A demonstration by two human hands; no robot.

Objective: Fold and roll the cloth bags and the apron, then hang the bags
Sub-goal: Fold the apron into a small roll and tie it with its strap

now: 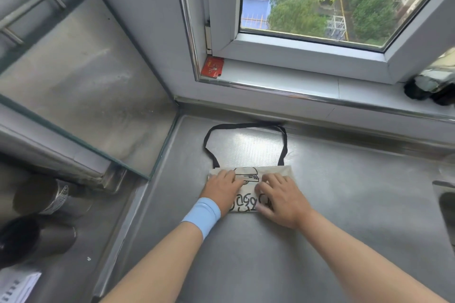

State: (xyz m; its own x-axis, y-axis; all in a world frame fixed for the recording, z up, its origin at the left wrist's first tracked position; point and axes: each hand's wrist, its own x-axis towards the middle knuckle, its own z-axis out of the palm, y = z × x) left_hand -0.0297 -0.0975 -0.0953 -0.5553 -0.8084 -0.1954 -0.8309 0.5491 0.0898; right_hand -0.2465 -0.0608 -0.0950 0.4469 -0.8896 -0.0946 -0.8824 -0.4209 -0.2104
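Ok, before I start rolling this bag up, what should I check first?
1. Cloth bag folded to a flat band on the counter: ok.
2. Left hand pressing flat on the bag: ok.
3. Right hand on the bag: ok; whether its thumb grips the near edge: cannot tell.
4. Black straps untangled, lying in an open loop toward the window: ok.
5. Straps tucked into the fold: not ok, they lie outside it.
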